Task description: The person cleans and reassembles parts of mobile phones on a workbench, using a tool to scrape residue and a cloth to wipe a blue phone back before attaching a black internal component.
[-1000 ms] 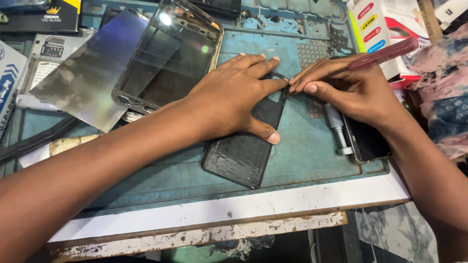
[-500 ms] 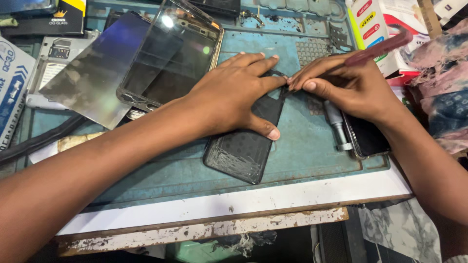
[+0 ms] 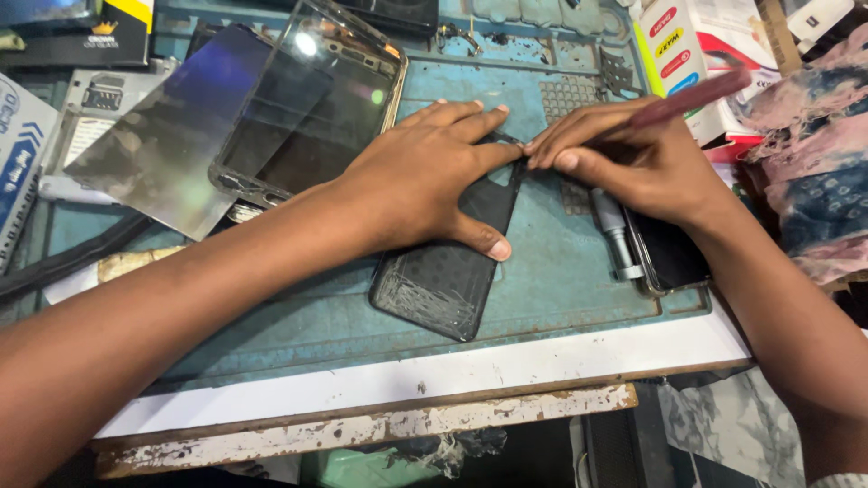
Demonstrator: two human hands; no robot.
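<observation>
The left hand (image 3: 425, 185) lies spread flat on the black rectangular phone back panel (image 3: 443, 276), steadying it, while the right hand (image 3: 624, 163) pinches a thin maroon tool (image 3: 692, 98) at its top edge.

Under the left hand (image 3: 420, 185) lies a black phone back cover (image 3: 443, 271), its surface stippled with a fine dot pattern and streaked with pale grey residue along the near edge. The right hand (image 3: 633, 163) grips a dark red tool handle (image 3: 692, 95). Beneath both grips spreads a teal work mat (image 3: 542, 298), edged in white. Left of the left hand sit glossy black glass panels (image 3: 298, 108). Beyond the right hand stands a white box with red and yellow patches (image 3: 674, 50), and a blue-and-pink patterned cloth (image 3: 814, 154).
</observation>
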